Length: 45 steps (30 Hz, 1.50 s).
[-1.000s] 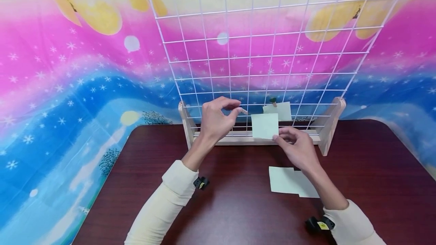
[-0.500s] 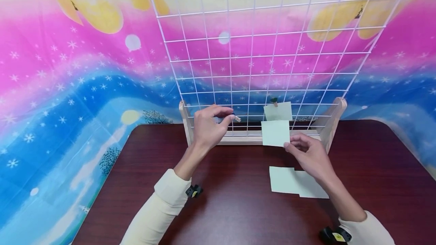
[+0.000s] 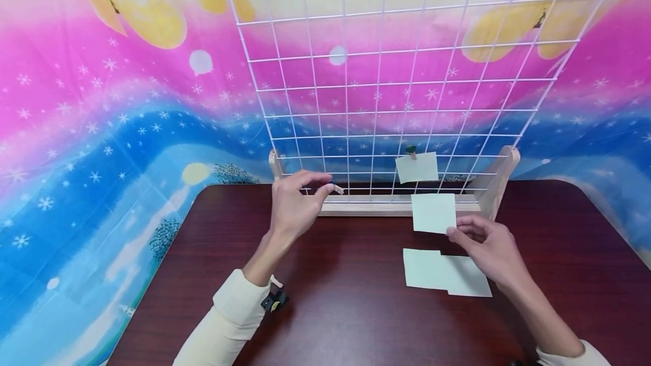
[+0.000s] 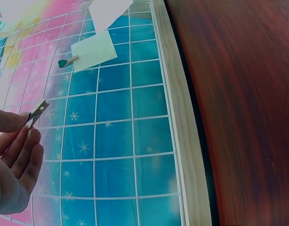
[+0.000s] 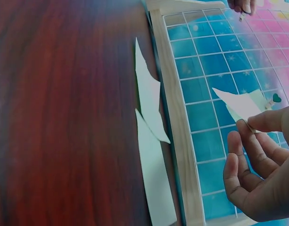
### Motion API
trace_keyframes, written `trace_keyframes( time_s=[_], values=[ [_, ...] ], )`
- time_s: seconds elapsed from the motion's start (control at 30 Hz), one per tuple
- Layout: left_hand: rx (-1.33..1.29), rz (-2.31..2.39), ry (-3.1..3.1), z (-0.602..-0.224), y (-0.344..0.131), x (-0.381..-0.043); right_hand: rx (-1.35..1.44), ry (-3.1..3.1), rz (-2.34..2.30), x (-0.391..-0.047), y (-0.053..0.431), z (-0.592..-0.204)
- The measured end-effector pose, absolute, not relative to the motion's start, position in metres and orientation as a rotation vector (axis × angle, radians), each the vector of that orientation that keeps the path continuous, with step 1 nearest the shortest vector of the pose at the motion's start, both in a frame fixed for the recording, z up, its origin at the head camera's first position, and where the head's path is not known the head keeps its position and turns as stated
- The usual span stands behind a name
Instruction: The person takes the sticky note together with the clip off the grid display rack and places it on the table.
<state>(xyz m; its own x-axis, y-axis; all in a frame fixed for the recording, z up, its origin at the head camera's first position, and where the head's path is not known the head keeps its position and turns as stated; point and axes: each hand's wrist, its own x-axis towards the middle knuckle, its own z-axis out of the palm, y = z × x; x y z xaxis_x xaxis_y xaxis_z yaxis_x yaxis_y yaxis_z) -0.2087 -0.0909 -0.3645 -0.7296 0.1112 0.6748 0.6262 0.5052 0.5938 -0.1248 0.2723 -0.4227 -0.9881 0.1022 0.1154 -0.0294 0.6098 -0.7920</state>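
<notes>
My left hand (image 3: 295, 203) pinches a small wooden clothespin (image 4: 38, 111) between thumb and index finger, in front of the white wire grid (image 3: 347, 86). At its lower right corner, a pale green paper note (image 3: 434, 213) is pinched by my right hand (image 3: 490, 247), held up before the grid's wooden base. Just above it, another pale green note (image 3: 418, 168) hangs on the grid under a clothespin with a green heart (image 3: 411, 151). Two more pale notes (image 3: 423, 269) lie overlapping on the table below my right hand.
The grid stands on a wooden base with side supports (image 3: 500, 182) at the back of the dark red-brown table (image 3: 351, 304). Behind it hangs a colourful cloth (image 3: 127, 146) with snowflakes.
My left hand has drawn back left and down with the clothespin. My right hand has moved right and down with its note, so the hanging note shows fully.
</notes>
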Motion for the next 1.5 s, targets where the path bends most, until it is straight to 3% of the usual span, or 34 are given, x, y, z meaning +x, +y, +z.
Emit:
trace_keyframes(
  time_s=[0.93,1.5],
  values=[
    [-0.324,-1.185,-2.294,-0.395,-0.163,-0.161,-0.196,-2.874,1.193,-0.077,0.343,-0.445],
    [-0.1,-1.147,-2.461,-0.417,-0.213,-0.123,-0.362,-2.989,1.215,-0.066,0.369,-0.452]
  ],
)
